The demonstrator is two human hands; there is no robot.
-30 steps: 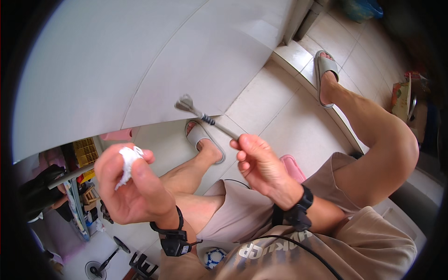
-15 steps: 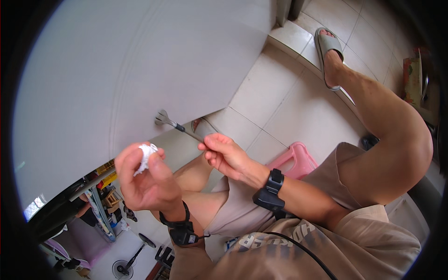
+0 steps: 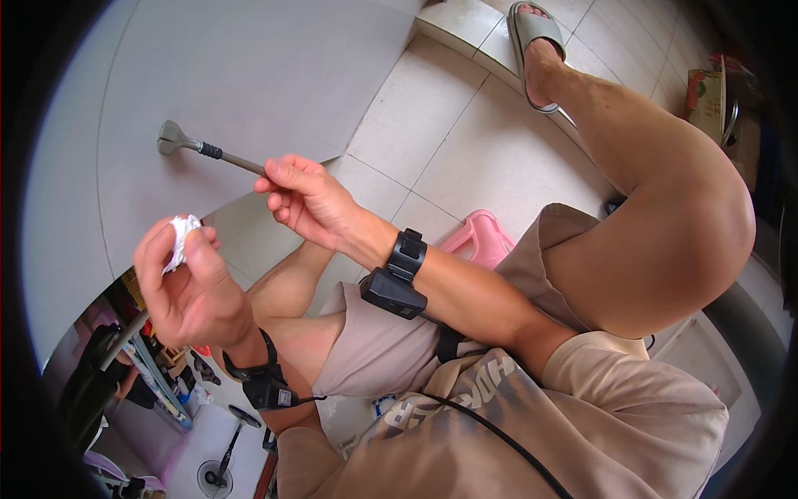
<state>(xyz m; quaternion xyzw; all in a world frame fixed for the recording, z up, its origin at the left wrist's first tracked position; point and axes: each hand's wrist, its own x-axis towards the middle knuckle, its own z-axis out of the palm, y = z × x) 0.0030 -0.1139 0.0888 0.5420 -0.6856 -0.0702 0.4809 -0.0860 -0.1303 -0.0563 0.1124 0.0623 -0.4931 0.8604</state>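
Note:
Pinched between the thumb and fingers of my left hand (image 3: 191, 291) is a crumpled white wad (image 3: 184, 237), maybe tissue or cloth; I cannot tell which. My right hand (image 3: 309, 200), just above and right of it, grips a thin metal rod (image 3: 241, 162) near its end. The rod has a black ribbed collar and a flared, notched grey head that lies over or against a large pale panel (image 3: 241, 66); contact is hard to tell. Black bands with small boxes circle both my wrists.
A pink plastic stool (image 3: 478, 241) stands on the tiled floor (image 3: 416, 108) beyond my right forearm. My sandalled right foot (image 3: 540, 58) rests on a low tiled step. At the lower left are a fan (image 3: 216, 478) and a cluttered shelf (image 3: 154, 382). A black cable (image 3: 490, 428) crosses my shirt.
Both hands appear farther left in view, and the right hand and rod also higher. The view itself has shifted. The rod's notched head has turned somewhat. Both grips are kept.

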